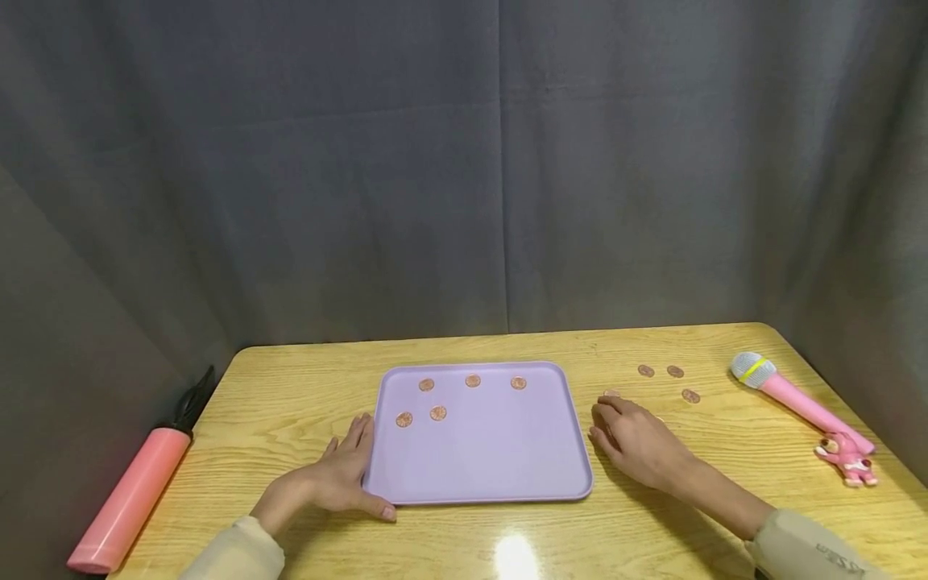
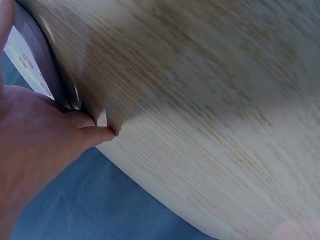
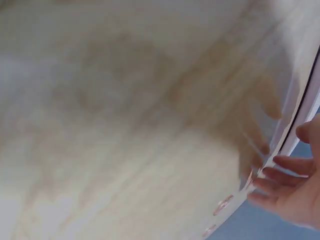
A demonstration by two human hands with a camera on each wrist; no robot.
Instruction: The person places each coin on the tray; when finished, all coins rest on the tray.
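- Five copper-coloured coins (image 1: 438, 413) lie flat in a lilac tray (image 1: 500, 463): three in a row near its far edge, two below them towards the left.
- The tray sits at about the middle of a light wood bench (image 1: 290, 395).
- The person's left grip (image 1: 329, 477), a bare hand, rests against the tray's left side, fingers spread and fairly straight, thumb by the near-left corner; it is not curled round anything.
- The right grip (image 1: 641, 447) is low over the bench, just right of the tray, fingers loosely bent and thumb apart. Its fingertips are at a single coin (image 1: 611, 393), mostly hidden; I cannot tell whether they touch it.
- Three loose coins (image 1: 675, 371) lie beyond that hand, to the right.
- Farther right, a pink toy microphone (image 1: 805, 408) lies with a small pink figure (image 1: 847, 459) at its handle end.
- A pink tube (image 1: 134, 499) with a black end lies along the bench's left edge.
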